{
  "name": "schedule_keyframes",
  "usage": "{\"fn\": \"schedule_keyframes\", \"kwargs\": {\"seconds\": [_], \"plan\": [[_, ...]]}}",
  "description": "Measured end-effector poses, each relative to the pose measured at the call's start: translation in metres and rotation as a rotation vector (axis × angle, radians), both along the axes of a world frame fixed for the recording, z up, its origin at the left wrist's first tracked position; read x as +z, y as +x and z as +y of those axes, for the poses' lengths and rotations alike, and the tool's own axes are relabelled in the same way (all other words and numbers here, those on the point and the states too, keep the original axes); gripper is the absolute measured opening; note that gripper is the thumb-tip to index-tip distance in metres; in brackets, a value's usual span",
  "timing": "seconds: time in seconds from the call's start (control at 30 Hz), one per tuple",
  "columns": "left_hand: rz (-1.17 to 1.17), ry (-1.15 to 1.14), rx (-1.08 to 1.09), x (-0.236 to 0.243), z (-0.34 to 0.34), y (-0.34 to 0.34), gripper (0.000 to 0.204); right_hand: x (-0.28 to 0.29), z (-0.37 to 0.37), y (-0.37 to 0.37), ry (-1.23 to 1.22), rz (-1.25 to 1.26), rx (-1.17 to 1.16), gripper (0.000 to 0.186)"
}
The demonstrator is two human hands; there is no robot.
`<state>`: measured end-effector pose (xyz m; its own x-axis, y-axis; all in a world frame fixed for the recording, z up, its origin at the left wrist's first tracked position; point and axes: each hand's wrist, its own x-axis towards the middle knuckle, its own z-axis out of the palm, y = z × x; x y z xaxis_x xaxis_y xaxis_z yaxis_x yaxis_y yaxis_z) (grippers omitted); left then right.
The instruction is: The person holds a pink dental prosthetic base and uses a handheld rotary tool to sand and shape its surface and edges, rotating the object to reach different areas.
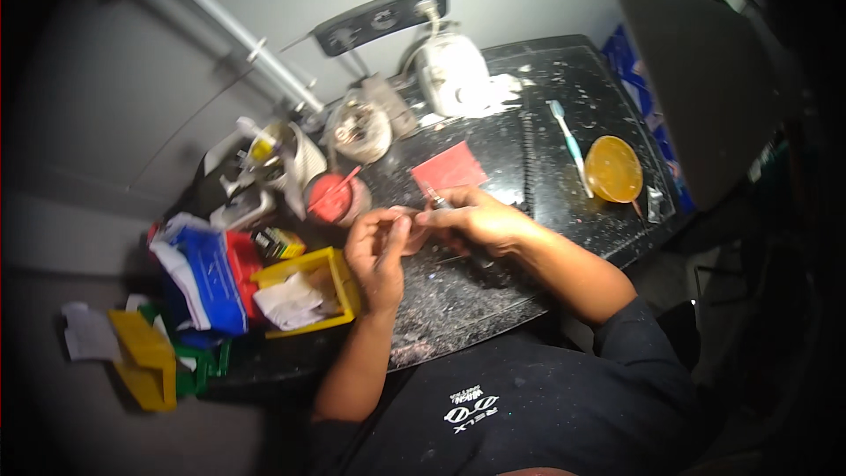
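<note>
My left hand is closed on a small pinkish piece, mostly covered by the fingers, so its exact kind cannot be made out. Touching or almost touching it, my right hand grips a dark, slim handpiece with a thin metal tip. The handpiece's rear end shows below the right palm. Just beyond both hands lies a flat red sheet, which looks like wax. To the left of it stands a jar of red material with a red stick across its top.
A yellow bin with papers and blue, red and green bins crowd the left edge. Farther back are a cluttered bowl and a white, dusty device. A coiled cord, toothbrush and orange bowl lie to the right.
</note>
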<state>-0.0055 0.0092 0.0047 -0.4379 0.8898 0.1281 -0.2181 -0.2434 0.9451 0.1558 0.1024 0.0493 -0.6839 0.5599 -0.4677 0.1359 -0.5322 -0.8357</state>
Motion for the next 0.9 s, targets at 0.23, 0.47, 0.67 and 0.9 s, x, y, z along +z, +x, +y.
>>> {"fn": "schedule_keyframes", "kwargs": {"seconds": [0.23,0.47,0.67,0.9], "plan": [[0.005,0.04,-0.061,0.005,-0.005,0.001,0.015,-0.005,0.001,0.0,0.046,0.041,0.027,0.019],[0.138,0.062,-0.048,0.002,-0.006,0.0,0.017,-0.001,0.003,0.001,0.055,0.034,-0.002,0.017],[0.139,0.004,0.079,-0.004,-0.002,-0.004,0.012,-0.011,0.004,0.004,0.112,-0.016,-0.066,0.02],[0.269,-0.062,0.071,-0.01,-0.002,-0.008,0.016,-0.031,0.016,0.007,0.647,-0.282,-0.193,0.02]]}}
